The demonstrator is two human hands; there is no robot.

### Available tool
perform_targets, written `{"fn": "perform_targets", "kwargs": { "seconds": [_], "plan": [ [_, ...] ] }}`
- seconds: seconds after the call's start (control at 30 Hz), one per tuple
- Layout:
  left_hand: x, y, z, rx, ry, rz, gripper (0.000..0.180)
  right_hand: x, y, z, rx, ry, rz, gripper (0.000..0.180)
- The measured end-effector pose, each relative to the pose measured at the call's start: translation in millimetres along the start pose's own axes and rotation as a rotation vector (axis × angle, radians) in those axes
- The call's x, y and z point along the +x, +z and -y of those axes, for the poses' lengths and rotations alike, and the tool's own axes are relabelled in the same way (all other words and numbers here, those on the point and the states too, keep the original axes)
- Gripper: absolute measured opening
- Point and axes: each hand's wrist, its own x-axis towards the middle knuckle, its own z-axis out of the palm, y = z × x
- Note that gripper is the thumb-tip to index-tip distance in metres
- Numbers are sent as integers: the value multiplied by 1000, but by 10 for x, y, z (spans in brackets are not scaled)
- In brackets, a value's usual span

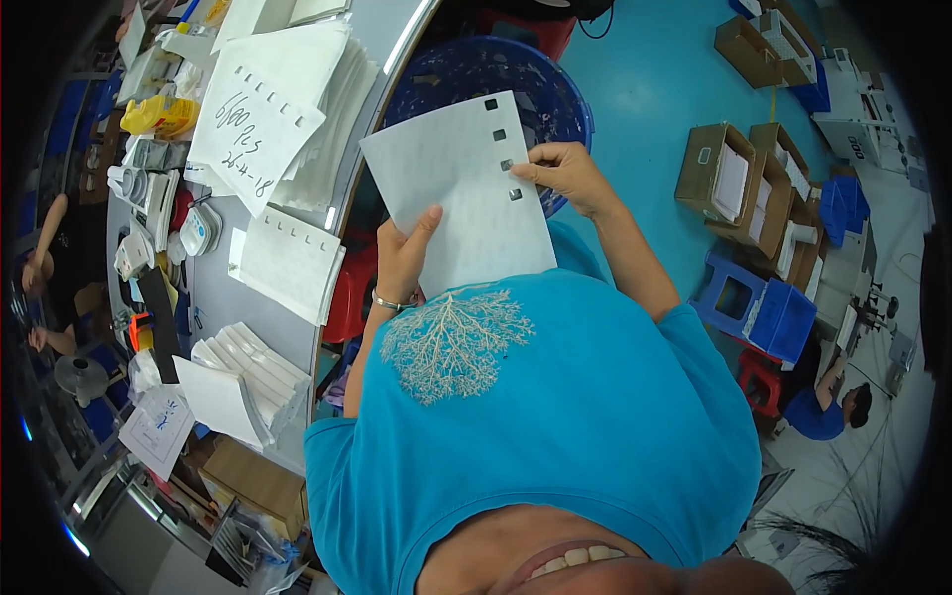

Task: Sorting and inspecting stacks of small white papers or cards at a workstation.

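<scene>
A white sheet (466,218) with a column of small dark squares (499,135) down its right side is held up in front of my body. My left hand (405,256) grips the sheet at its lower left, thumb lying on top and the other fingers behind it. At the right edge my right hand (560,177) is closed in a pinch, thumb and forefinger tips at the third square from the top. Whether that square is lifted off the sheet is too small to tell. Beyond the sheet stands a round blue tub (496,69).
On the grey table (223,288) at left lie stacked white sheets (332,119), one handwritten, more sheet bundles (248,372) and a yellow bottle (159,116). Cardboard boxes (706,178) and blue bins (783,322) stand at right. Other people sit at the far left and right.
</scene>
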Motion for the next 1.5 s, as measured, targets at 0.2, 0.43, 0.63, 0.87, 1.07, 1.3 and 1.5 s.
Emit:
{"fn": "perform_targets", "kwargs": {
  "seconds": [0.2,0.43,0.63,0.87,1.07,1.3,1.5],
  "plan": [
    [9,2,11,-20,23,-148,40,-111,48,-74,153,89,23,22],
    [60,130,-81,-47,89,-198,39,-131,75,-36,31,44,195,23],
    [28,103,-21,-74,70,-178,37,-86,127,-204,-414,-117,52,19],
    [22,75,60,-150,54,-141,41,-275,-31,-22,-59,54,242,20],
    [40,115,12,-177,75,-347,40,-50,-33,-332,192,54,-124,15],
    [100,158,-72,-248,154,-452,44,405,-245,-360,-897,-600,-338,30],
    [63,74,-18,-234,92,-459,41,60,-46,83,4,-103,17,35]
  ]
}}
